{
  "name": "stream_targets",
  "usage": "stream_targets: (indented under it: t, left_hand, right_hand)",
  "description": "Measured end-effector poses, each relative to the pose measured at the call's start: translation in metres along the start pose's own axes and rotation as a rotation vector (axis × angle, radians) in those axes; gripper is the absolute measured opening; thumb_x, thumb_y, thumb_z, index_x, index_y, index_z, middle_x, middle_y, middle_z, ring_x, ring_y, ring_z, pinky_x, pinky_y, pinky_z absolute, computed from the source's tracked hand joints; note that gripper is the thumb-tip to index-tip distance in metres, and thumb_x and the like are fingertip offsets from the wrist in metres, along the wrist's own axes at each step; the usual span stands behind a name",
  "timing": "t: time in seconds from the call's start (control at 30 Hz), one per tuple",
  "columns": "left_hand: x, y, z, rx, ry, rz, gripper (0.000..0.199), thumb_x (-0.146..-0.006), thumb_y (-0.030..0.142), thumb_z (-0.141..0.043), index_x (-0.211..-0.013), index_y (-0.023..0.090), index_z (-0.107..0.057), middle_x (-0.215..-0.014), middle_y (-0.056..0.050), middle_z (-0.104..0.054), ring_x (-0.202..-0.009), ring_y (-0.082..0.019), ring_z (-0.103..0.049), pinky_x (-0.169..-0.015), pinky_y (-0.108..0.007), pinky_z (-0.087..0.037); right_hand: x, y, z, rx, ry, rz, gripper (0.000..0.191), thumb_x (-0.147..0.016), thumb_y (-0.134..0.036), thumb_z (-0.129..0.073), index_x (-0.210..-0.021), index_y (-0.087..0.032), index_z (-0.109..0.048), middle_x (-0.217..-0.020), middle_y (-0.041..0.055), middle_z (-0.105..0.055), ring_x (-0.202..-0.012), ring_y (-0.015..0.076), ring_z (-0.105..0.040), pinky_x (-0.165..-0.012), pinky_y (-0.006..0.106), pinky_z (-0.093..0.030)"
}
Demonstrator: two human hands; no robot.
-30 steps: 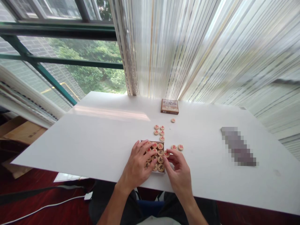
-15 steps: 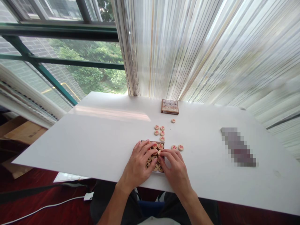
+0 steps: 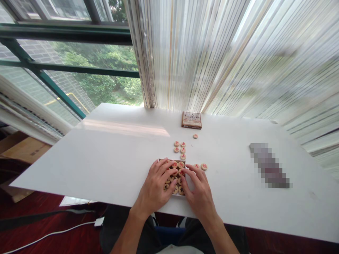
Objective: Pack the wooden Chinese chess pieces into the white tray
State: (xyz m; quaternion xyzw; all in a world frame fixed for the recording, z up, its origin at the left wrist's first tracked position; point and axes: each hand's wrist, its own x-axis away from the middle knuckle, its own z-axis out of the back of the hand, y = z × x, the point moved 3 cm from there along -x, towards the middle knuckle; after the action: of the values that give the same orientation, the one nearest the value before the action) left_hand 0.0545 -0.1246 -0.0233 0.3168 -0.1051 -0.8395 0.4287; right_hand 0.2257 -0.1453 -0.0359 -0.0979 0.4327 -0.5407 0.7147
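A shallow box [image 3: 179,195] at the table's front edge holds rows of round wooden pieces with red or black characters. My left hand [image 3: 156,181] rests over the box's left side, fingers spread across the pieces. At the right side is my right hand [image 3: 197,181], its fingers apart and the fingertips near a red-marked piece [image 3: 181,172]. Several red-marked pieces [image 3: 183,150] lie just behind the box. Two more, one of them a red piece [image 3: 203,167], sit right of it, the other partly behind my right fingers. A single piece [image 3: 195,136] lies farther back.
A flat printed box [image 3: 191,120] lies at the back of the white table [image 3: 106,158]. A blurred-out long object [image 3: 269,165] is on the right. Behind stand a striped curtain [image 3: 185,53] and a window.
My right fingers have parted slightly and moved off the red-marked piece at the box's right side, which now shows more fully. My left hand has hardly moved.
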Motion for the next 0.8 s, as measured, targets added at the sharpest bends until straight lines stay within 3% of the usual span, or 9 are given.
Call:
stream_targets:
  t: [0.2,0.4,0.63,0.8]
  left_hand:
    - [0.0006,0.0000,-0.0003,-0.015,-0.013,-0.012,0.032,-0.093,0.021,-0.056,-0.124,0.025,-0.062,-0.141,-0.004,-0.059,-0.139,-0.028,-0.042,-0.119,-0.058,-0.030]
    - [0.0004,0.0002,0.0000,-0.022,-0.031,-0.005,0.032,-0.094,0.021,-0.055,-0.126,0.025,-0.061,-0.143,-0.002,-0.058,-0.140,-0.026,-0.041,-0.120,-0.057,-0.028]
    - [0.0025,0.0003,0.0007,-0.021,-0.027,-0.007,0.032,-0.095,0.020,-0.053,-0.126,0.026,-0.061,-0.144,-0.001,-0.057,-0.141,-0.025,-0.040,-0.121,-0.056,-0.025]
    - [0.0026,0.0003,0.0010,-0.022,-0.027,0.003,0.030,-0.095,0.020,-0.053,-0.122,0.027,-0.062,-0.141,0.001,-0.060,-0.138,-0.024,-0.042,-0.121,-0.056,-0.025]
  right_hand:
    - [-0.0015,-0.0028,-0.0014,0.036,-0.103,0.049,0.046,-0.097,-0.019,-0.053,-0.142,-0.029,-0.052,-0.142,0.0056,-0.058,-0.132,0.0280,-0.050,-0.111,0.053,-0.041]
    - [-0.0004,-0.0037,-0.0023,0.058,-0.146,0.044,0.049,-0.098,-0.021,-0.052,-0.147,-0.029,-0.047,-0.145,0.0047,-0.056,-0.135,0.0284,-0.048,-0.111,0.053,-0.040]
    - [0.0046,-0.0015,0.0022,0.024,-0.051,0.055,0.037,-0.097,-0.017,-0.053,-0.132,-0.028,-0.061,-0.137,0.0049,-0.063,-0.132,0.0274,-0.051,-0.109,0.053,-0.042]
    - [0.0044,-0.0020,0.0022,0.044,-0.050,0.081,0.031,-0.097,-0.016,-0.053,-0.124,-0.025,-0.065,-0.130,0.0059,-0.067,-0.130,0.0269,-0.054,-0.107,0.051,-0.045]
